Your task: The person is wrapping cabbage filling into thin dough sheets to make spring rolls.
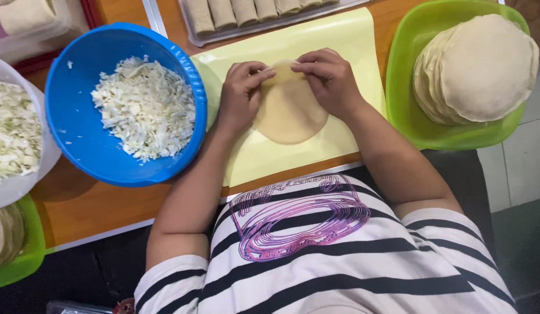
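Your left hand [242,93] and right hand [330,78] both pinch the far edge of the round pale dough wrapper [288,110], fingers closed on it. It lies mid pale yellow plastic mat [351,52] on the wooden desk [78,203]. Blue round plastic bowl of chopped cabbage [66,116] crowds 9 o'clock, just beside the mat. Green plastic tray of stacked wrappers [403,81] at 3 o'clock. Metal tray of rolled wrappers [191,32] at 12. Bare mat nearside, 6 o'clock.

Your fingertips [269,73] cover far edge of wrapper [288,110]; can't tell if folded under. Rolls in tray [264,24] cut off by top edge. White bowl [14,186] cut at left edge. Green bowl [26,261] at worktop's near left corner half out of frame.
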